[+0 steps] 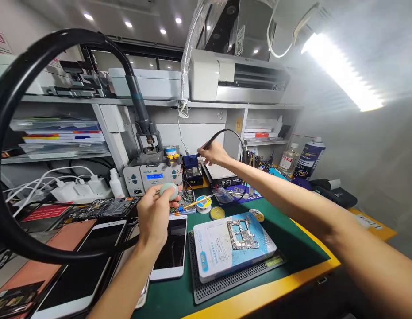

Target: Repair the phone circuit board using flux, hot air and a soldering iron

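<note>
My left hand (pixel 155 210) is closed around a small round pale green jar (pixel 169 190), in front of a grey hot-air station (pixel 152 175) with a lit blue display. Stretched far forward, my right hand (pixel 215 153) grips a thin black soldering iron (pixel 207 144) whose cable arches off to the right. The iron's front end points left, just above a small dark blue stand (pixel 190 168); its tip cannot be made out. A bare phone circuit board (pixel 244 234) lies on a white and blue box (pixel 214 248), apart from both hands.
A thick black hose (pixel 33 53) loops across the left side to the hot-air handle (pixel 139 102). Several phones (pixel 172 243) lie at left. A solder spool (pixel 203 204) and round yellow tin (pixel 217 213) sit behind the box. A spray can (pixel 310 155) stands at right.
</note>
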A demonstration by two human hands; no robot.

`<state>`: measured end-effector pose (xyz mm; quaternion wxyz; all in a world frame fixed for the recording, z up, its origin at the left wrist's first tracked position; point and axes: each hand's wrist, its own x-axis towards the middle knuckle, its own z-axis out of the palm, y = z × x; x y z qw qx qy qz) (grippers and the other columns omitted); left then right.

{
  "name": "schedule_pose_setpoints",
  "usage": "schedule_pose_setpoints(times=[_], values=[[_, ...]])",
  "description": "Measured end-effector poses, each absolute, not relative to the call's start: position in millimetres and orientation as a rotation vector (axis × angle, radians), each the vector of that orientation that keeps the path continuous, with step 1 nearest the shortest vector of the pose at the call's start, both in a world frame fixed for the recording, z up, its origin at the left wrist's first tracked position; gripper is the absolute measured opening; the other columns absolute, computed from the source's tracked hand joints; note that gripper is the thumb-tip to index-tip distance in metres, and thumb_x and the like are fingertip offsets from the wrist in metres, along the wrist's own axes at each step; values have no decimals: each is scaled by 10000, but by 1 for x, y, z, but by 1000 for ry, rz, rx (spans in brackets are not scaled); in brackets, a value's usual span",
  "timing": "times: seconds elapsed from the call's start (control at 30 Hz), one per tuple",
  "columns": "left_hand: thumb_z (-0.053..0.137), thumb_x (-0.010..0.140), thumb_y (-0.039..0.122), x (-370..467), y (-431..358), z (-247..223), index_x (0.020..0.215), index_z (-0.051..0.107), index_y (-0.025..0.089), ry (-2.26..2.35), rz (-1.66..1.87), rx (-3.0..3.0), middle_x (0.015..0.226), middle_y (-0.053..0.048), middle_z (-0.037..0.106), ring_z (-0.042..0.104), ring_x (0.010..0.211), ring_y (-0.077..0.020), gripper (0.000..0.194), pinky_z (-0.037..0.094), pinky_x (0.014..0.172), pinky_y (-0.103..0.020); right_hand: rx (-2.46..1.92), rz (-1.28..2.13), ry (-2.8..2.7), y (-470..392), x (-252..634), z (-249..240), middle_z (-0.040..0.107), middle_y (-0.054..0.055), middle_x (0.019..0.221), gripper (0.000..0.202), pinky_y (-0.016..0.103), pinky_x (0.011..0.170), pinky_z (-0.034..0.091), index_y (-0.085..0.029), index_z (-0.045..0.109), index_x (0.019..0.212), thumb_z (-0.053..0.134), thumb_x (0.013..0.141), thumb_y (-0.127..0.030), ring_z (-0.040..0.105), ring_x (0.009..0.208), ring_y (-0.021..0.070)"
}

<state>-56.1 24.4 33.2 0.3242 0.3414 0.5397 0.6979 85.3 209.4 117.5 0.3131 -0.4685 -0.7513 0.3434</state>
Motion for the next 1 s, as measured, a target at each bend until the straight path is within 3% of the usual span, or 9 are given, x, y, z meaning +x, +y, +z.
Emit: schedule_pose_setpoints(times=[0.43,0.8,0.9,1.0], values=[[662,977,411,-58,21,40,1257,630,168,1321,1665,878,1222,-89,680,690,1012,-206,372,615,859,-409,-1471,865,-2151,221,34,123,668,117,1321,377,467,918,606,-160,644,1321,684,1002,-357,696,1105,265],[671,975,391,-51,11,42,1189,647,158,1198,1376,1089,1113,-62,691,684,900,-168,316,613,772,-350,-1540,1028,-2193,166,86,107,678,110,1298,358,457,899,611,-171,645,1313,669,1012,-363,703,1075,247],[667,978,394,-50,9,44,1167,649,156,1217,1384,1115,1077,-53,690,676,859,-155,305,606,739,-328,-1503,1067,-2262,148,110,105,707,94,1208,313,410,835,624,-160,668,1251,665,1016,-366,718,984,216],[665,980,391,-47,8,46,1148,652,153,1256,1390,1116,1048,-46,690,671,833,-146,292,601,719,-315,-1419,1100,-2326,131,130,105,730,36,971,231,296,660,605,-142,698,1084,663,1021,-362,697,746,140]])
